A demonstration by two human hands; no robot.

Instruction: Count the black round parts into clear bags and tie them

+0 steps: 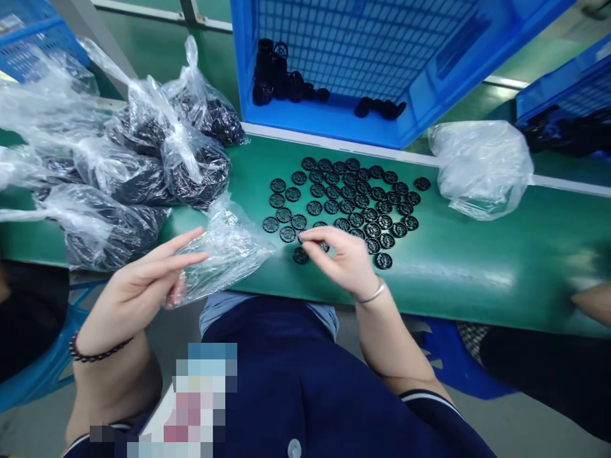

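My left hand (143, 286) grips a clear plastic bag (229, 248) at the table's front edge, two fingers stretched over it and the others tucked underneath. The bag looks thin and crumpled, with its pointed end toward the right. My right hand (341, 254) is bent down over the table, thumb and fingers pinched together at a black round disc. Only the dark edge of that disc shows at the fingertips. Around and beyond this hand lie many black ridged discs (331, 206) with openwork centres, spread flat in a loose patch.
Tied clear bags full of black parts (195, 165) are heaped at the left. A tilted blue crate (324, 121) behind the table holds some black parts. A bundle of clear plastic bags (482, 168) lies at the right. Another person's hand (592, 304) is at the far right edge.
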